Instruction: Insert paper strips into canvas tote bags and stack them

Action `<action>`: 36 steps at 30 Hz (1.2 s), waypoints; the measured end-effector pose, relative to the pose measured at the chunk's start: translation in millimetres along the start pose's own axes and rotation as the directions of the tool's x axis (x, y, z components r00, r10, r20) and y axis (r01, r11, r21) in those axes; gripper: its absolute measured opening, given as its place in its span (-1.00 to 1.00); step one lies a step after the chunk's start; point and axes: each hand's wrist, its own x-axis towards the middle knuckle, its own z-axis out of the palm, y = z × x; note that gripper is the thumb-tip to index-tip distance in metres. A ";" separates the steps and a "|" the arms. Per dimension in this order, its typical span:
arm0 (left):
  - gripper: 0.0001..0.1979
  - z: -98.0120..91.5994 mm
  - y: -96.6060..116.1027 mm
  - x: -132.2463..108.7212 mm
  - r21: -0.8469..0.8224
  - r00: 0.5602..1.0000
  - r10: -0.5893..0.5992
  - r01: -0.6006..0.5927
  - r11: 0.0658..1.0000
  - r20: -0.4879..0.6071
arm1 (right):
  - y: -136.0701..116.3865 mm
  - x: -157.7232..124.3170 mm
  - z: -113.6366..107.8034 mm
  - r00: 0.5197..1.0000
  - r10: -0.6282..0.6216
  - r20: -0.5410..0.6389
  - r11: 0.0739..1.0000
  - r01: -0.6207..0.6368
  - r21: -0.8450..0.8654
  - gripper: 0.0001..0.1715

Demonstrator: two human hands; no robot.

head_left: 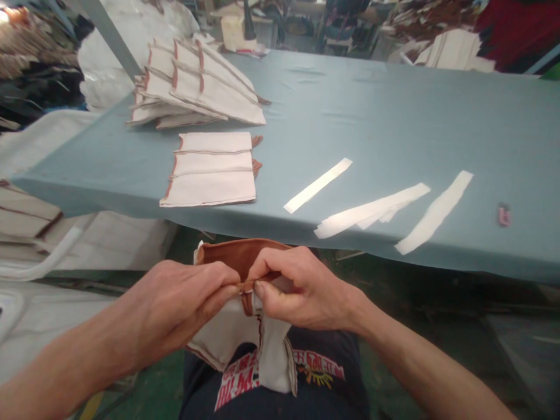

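Observation:
Both my hands pinch a brown and cream fabric piece (236,256) held below the table's near edge, over my lap. My left hand (184,297) grips its brown edge from the left with thumb and fingers closed. My right hand (293,286) pinches the same edge from the right. The cream part of the piece (271,361) hangs down over my dark printed shirt. On the grey-blue table (394,116) just beyond lies a small flat stack of similar cream pieces (210,169) with brown edging.
A larger fanned pile of cream pieces (196,87) lies at the table's far left. Several white fabric strips (371,210) lie along the near edge to the right, one apart (317,185). A small pink object (504,214) sits at the far right. White bags stand at left.

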 end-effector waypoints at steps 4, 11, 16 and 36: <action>-0.81 -0.6 -1.2 1.8 -0.124 0.998 0.061 -0.058 0.991 0.020 | -0.6 1.0 2.1 0.996 -0.091 -0.015 0.991 0.089 -0.100 -0.87; -0.71 -12.2 23.3 16.1 0.186 0.998 0.039 -0.028 0.982 -0.057 | -14.9 2.6 3.9 0.975 -0.220 0.032 0.864 0.210 -0.457 -0.75; -0.72 -3.0 32.0 19.7 -0.088 0.975 -0.023 0.004 0.996 -0.219 | -17.6 2.9 -2.0 0.993 -0.111 0.048 0.977 0.117 -0.180 -0.81; -0.45 24.5 31.9 -11.8 -0.905 0.963 -0.264 0.154 0.396 0.048 | -6.6 5.9 26.2 0.951 0.218 0.220 0.732 -0.309 0.607 -0.32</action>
